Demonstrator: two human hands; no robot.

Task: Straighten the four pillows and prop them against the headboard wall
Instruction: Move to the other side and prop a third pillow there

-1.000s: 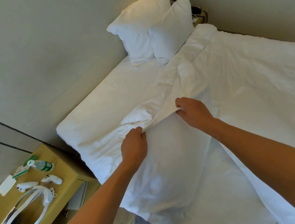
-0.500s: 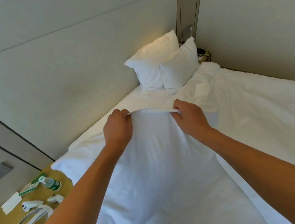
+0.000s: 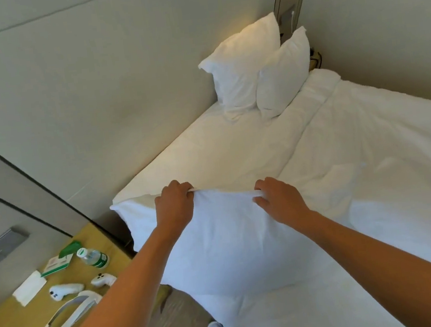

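Bedding (image 3: 234, 150) is spread white beneath a pillow (image 3: 234, 247) held upright at the near edge, its top seam pinched by the left hand (image 3: 174, 208) and right hand (image 3: 280, 201), fingers curled shut. Two pillows (image 3: 257, 69) are propped in the far corner.

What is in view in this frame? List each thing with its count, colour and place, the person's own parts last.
held pillow: 1, white, lifted by its top edge over the near side of the bed
propped pillows: 2, white, upright at the far corner against the headboard wall
bed: 1, white linen, filling the right
side table: 1, yellow, lower left
water bottle: 1, clear with green label, lying on the table
controllers: 2, white, on the table
headset: 1, white, table's near edge
left hand: 1, gripping the pillow's top edge
right hand: 1, gripping the same edge
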